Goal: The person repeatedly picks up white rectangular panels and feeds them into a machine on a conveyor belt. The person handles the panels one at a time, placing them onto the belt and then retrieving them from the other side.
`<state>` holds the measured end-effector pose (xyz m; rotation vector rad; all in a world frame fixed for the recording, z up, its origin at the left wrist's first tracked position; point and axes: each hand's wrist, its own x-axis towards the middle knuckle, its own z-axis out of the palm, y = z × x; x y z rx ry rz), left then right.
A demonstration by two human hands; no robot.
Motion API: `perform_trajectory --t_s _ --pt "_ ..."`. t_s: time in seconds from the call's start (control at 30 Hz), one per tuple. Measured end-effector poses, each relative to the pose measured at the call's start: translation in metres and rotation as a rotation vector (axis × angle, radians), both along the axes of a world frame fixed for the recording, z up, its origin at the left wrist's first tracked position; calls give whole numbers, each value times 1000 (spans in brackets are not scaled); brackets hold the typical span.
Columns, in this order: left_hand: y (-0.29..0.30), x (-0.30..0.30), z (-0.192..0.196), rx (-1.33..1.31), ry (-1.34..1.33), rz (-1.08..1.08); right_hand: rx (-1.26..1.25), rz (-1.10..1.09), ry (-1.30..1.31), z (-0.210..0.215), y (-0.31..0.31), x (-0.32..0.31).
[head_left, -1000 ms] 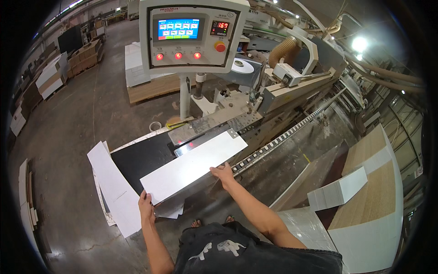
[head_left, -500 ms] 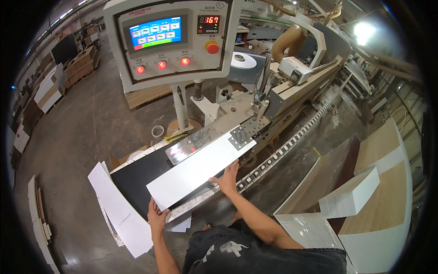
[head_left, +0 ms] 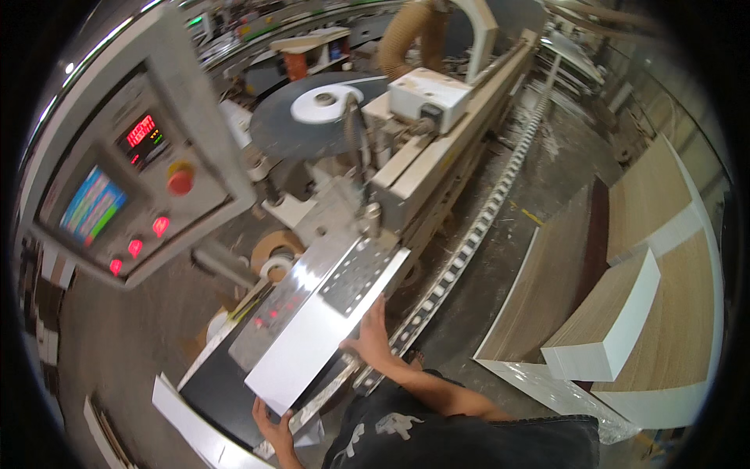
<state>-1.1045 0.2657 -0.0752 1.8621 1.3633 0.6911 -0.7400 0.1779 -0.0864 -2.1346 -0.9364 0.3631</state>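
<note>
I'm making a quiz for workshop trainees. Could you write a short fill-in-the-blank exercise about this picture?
1. Both hands rest on a long panel whose colour is ____.
2. The right hand touches the panel's long edge, while the ____ hand holds its near end.
3. The large round button on the control box is ____.
4. The flexible duct above the machine is coloured ____.

Missing words: white; left; red; tan

Panel [head_left: 324, 332] lies on machine bed [head_left: 215, 383], control box [head_left: 117, 172] left.
</note>
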Motion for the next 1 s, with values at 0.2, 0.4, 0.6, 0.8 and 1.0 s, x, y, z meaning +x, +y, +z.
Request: perform_trajectory --t_s 0.2,0.4,0.6,0.8,1.0 --pt "7 44 -18 228 65 -144 -108 22 -93 6 1 61" --pt "9 115 -28 343 384 -154 -137 -66 45 8 -7 128" --pt "-6 189 -35 336 322 -128 278 -94 1275 47 -25 63" --pt "4 191 25 310 191 -404 600 43 1464 51 -12 -22" --pt "-12 129 45 105 -275 -356 806 -225 1315 57 16 11"
